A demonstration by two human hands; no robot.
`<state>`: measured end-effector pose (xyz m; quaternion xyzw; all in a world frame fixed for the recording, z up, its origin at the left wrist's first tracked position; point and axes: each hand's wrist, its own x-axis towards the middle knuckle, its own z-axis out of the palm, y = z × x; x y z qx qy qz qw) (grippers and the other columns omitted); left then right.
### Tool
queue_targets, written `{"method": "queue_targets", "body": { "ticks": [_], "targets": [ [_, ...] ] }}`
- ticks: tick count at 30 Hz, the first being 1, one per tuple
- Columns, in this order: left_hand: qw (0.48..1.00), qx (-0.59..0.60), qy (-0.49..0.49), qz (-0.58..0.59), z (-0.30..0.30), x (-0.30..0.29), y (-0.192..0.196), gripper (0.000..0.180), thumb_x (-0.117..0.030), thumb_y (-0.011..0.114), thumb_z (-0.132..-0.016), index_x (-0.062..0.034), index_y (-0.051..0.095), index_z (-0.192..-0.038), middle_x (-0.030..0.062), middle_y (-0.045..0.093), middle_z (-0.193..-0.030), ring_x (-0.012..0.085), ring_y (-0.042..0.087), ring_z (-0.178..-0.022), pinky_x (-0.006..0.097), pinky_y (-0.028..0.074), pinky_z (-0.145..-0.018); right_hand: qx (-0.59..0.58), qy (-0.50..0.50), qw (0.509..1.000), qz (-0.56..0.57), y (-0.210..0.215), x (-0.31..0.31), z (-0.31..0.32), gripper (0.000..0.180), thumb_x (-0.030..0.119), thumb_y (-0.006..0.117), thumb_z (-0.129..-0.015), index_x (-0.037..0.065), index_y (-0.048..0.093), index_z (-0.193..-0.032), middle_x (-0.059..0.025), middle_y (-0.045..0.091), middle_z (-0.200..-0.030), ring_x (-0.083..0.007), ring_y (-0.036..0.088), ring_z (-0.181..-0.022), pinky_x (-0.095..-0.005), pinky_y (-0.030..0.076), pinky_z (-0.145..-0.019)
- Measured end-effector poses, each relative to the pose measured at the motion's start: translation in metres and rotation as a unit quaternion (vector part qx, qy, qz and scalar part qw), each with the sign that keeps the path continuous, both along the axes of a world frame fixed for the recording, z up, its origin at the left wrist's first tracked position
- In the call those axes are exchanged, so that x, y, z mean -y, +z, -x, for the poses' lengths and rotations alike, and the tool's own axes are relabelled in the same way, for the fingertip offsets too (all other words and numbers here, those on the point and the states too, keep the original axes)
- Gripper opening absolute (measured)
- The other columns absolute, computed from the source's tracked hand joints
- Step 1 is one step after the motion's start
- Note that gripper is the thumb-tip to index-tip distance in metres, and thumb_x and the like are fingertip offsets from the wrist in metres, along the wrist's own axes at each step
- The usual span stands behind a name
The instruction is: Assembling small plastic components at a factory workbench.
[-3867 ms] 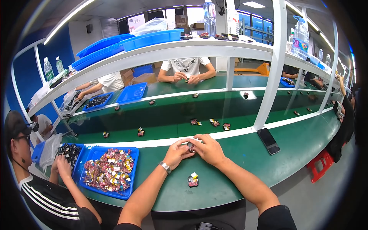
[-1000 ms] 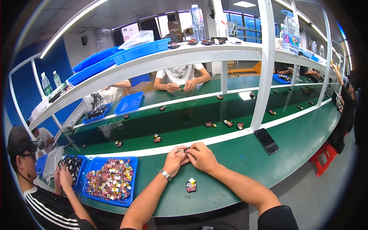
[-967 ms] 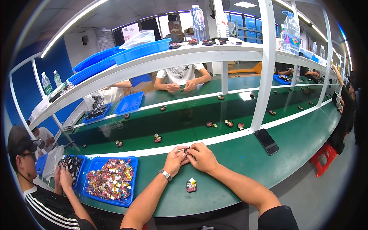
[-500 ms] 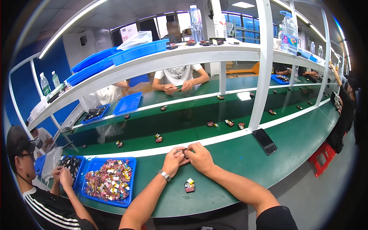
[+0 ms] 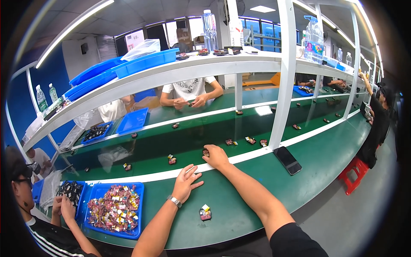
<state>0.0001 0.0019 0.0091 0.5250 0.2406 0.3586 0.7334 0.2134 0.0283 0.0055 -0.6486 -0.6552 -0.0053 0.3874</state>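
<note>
My right hand [image 5: 218, 157] reaches over the white strip to the dark green belt, its fingers closed around a small black-and-red part [image 5: 206, 152] that they mostly cover. Held low over the near worktop, my left hand [image 5: 186, 185] has its fingers spread and nothing in them; a metal watch [image 5: 174, 201] is on that wrist. Between my forearms lies another small black-and-red part [image 5: 205, 213] with a white and yellow tag. Left of my left forearm stands a blue tray [image 5: 140, 213] heaped with small red, white and yellow pieces.
Similar parts [image 5: 172, 159] lie spaced along the belt [image 5: 192, 145]. A black phone [image 5: 287, 160] rests beside a white upright post [image 5: 280, 98]. At the left, a co-worker's hands [image 5: 64, 207] work by a tray of black pieces [image 5: 70, 191]. Another person works across the belt.
My hands have come apart. The right one has moved forward to the belt with the small part; the left has opened and dropped back slightly. The whole view has shifted a little.
</note>
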Motion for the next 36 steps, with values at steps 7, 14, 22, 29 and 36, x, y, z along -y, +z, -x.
{"method": "queue_targets", "body": {
  "ticks": [7,14,22,29,36],
  "targets": [
    [1.000,0.000,0.011,-0.007,0.004,0.002,0.003,0.044,-0.003,0.048,-0.097,0.0006,0.035,-0.139,0.0205,0.039,-0.146,0.0336,0.051,-0.125,0.046,0.052,-0.097,0.150,-0.235,0.960,0.014,0.037,0.010,-0.088,0.038,0.030,0.071,-0.075,0.006,0.062,-0.103,-0.0162,0.066,-0.102,-0.0343,0.060,-0.101,-0.0477,0.048,-0.086],
    [1.000,-0.001,0.000,0.002,0.001,-0.002,-0.001,0.043,-0.002,0.049,-0.097,0.0012,0.037,-0.138,0.0214,0.045,-0.141,0.0329,0.052,-0.124,0.045,0.053,-0.096,0.164,-0.299,0.910,0.236,0.004,0.021,-0.186,0.036,0.025,0.070,-0.080,0.006,0.060,-0.109,-0.0160,0.064,-0.106,-0.0330,0.059,-0.107,-0.0462,0.045,-0.090],
    [1.000,0.006,-0.007,-0.016,0.003,-0.003,-0.003,0.040,-0.003,0.050,-0.096,0.0019,0.041,-0.135,0.0224,0.049,-0.136,0.0316,0.056,-0.120,0.044,0.054,-0.094,-0.002,-0.197,0.979,0.054,0.005,-0.012,-0.149,0.044,0.026,0.065,-0.083,0.006,0.060,-0.122,-0.0208,0.063,-0.108,-0.0381,0.058,-0.106,-0.0473,0.045,-0.096],
    [1.000,0.002,-0.015,-0.015,0.005,-0.004,-0.005,0.039,-0.003,0.050,-0.096,0.0016,0.043,-0.134,0.0214,0.050,-0.136,0.0305,0.056,-0.120,0.043,0.054,-0.095,0.092,-0.216,0.956,0.176,0.004,-0.020,-0.117,0.044,0.030,0.069,-0.084,0.008,0.062,-0.121,-0.0230,0.055,-0.121,-0.0419,0.056,-0.108,-0.0449,0.046,-0.096],
    [1.000,0.005,-0.025,-0.011,0.003,-0.003,-0.004,0.038,-0.003,0.050,-0.096,0.0012,0.044,-0.133,0.0202,0.051,-0.135,0.0297,0.056,-0.120,0.042,0.054,-0.095,0.061,-0.120,0.975,0.175,0.017,0.006,-0.118,0.042,0.026,0.071,-0.083,0.004,0.061,-0.118,-0.0218,0.053,-0.118,-0.0380,0.056,-0.106,-0.0425,0.047,-0.093]
  ]
}}
